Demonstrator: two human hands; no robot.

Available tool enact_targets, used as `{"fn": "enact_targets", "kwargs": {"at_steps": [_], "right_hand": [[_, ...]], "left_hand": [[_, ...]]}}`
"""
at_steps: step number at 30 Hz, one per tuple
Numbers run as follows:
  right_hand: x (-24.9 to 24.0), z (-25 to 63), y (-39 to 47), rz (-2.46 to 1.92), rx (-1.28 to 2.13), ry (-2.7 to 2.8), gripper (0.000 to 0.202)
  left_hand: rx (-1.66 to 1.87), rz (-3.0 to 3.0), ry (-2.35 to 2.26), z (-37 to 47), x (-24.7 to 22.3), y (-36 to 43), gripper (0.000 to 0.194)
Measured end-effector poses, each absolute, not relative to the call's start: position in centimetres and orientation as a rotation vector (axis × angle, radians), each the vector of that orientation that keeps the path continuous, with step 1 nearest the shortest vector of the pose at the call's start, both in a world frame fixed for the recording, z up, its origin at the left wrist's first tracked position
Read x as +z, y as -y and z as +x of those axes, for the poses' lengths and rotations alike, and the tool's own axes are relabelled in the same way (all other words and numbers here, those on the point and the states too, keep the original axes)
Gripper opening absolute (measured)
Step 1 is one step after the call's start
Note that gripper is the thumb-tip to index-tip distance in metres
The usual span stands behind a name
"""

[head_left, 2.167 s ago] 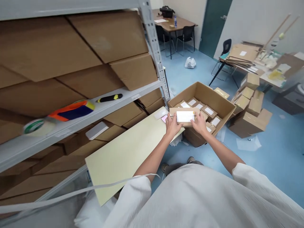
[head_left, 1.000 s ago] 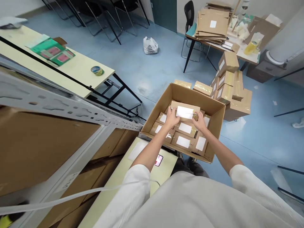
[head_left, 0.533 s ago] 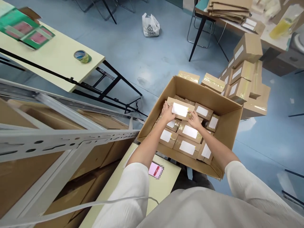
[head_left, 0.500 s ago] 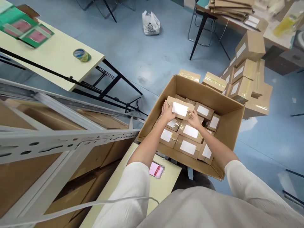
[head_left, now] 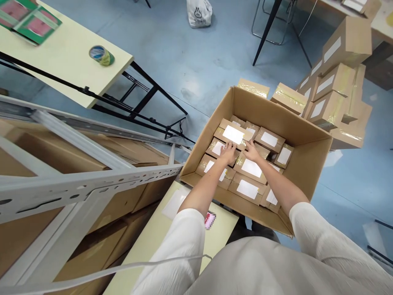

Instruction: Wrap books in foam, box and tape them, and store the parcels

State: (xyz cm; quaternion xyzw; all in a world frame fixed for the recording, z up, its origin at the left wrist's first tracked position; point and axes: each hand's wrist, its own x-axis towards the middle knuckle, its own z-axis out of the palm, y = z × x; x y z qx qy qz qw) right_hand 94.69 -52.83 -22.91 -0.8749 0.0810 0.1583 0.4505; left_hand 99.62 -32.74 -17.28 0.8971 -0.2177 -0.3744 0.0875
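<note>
1. I see the labelled box point(head_left: 233, 134) inside the large carton point(head_left: 278, 118), right of frame centre.
2. My left hand point(head_left: 227, 153) is released, fingers spread at its near edge.
3. My right hand point(head_left: 251, 151) meets its right end; whether it grasps, I can't tell.
4. White labels point(head_left: 248, 189) surround it, print unreadable.
5. Top centre, a white bag point(head_left: 199, 13) shows a rabbit-like logo point(head_left: 198, 12).

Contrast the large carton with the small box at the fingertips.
Size: the large carton is far bigger than the small box, which lies inside it. State: the carton is open, the box closed. Marking: the box bears a white label; the carton shows none on its visible sides. Both are brown cardboard.
</note>
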Motion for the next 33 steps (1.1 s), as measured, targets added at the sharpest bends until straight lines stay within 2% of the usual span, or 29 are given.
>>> {"fn": "enact_targets", "kwargs": {"at_steps": [8,16,19,25,33], "right_hand": [[-22.0,92.1,53.3,-2.166,0.516,-0.255,0.074],[-16.5,90.2,55.6,-2.180,0.349,-0.131,0.055],[-15.0,89.7,56.7,-2.198,0.315,-0.117,0.054],[-15.7,89.7,57.7,-2.171,0.305,-0.142,0.066],[-21.1,98.0,57.0,-2.183,0.249,-0.227,0.097]], "left_hand": [[-1.037,2.677,0.615,97.7,-14.6,32.8,0.078],[-0.941,2.669,0.555,95.3,-10.2,33.2,0.079],[-0.894,2.657,0.534,94.3,-8.7,33.5,0.077],[-0.924,2.595,0.538,92.8,-9.5,35.1,0.071],[-0.900,2.594,0.552,95.3,-14.5,36.1,0.082]]}}
